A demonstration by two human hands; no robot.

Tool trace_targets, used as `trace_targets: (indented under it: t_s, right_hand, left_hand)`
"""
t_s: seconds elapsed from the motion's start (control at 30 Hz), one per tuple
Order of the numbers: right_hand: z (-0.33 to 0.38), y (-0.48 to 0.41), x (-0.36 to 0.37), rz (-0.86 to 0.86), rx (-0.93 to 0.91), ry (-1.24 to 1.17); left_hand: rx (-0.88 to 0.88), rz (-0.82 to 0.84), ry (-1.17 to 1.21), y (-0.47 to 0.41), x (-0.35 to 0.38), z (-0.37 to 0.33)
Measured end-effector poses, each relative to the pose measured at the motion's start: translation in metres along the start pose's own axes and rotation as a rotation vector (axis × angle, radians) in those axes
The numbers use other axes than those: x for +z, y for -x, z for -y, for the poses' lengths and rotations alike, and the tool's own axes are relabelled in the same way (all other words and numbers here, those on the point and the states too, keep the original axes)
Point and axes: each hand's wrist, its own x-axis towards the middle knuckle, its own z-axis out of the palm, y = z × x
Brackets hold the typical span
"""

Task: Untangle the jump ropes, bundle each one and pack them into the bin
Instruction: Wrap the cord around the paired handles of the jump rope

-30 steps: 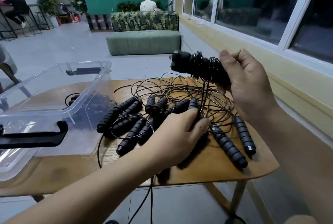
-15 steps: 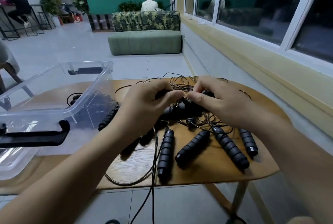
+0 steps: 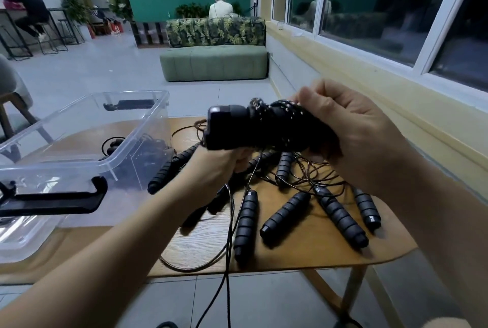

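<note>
Bundle, handles with cord wound round them, is now raised above the desk; half a second ago both hands were down in the tangle. Right grip wraps the wound end, and left grip curls under the handle end. The cord tail hangs loose, so winding looks unfinished. Bin waits to the left; loose ropes remain on the desk.

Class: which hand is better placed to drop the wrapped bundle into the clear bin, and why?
Probably left: the left hand holds the bundle nearer the bin; the right hand holds its far end.
</note>
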Motion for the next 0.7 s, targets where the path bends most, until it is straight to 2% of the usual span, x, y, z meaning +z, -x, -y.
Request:
trace_targets:
  t_s: [0.17,0.3,0.5,0.6,0.7]
  right_hand:
    - [-0.014,-0.008,-0.003,-0.274,-0.083,0.137]
    - [-0.021,-0.010,-0.004,-0.394,-0.138,0.250]
    - [-0.028,-0.009,0.003,-0.371,-0.283,0.632]
    - [-0.033,-0.009,0.009,-0.349,-0.358,0.731]
    - [-0.038,-0.008,0.017,-0.312,-0.368,0.744]
  left_hand:
    - [-0.050,0.004,0.144,0.010,0.038,-0.019]
    - [-0.043,0.006,0.194,0.013,0.049,-0.016]
    - [-0.061,0.068,0.177,0.018,0.048,-0.017]
    - [-0.083,0.150,0.328,0.018,0.041,-0.026]
    - [-0.132,0.140,0.527,0.018,0.032,-0.037]
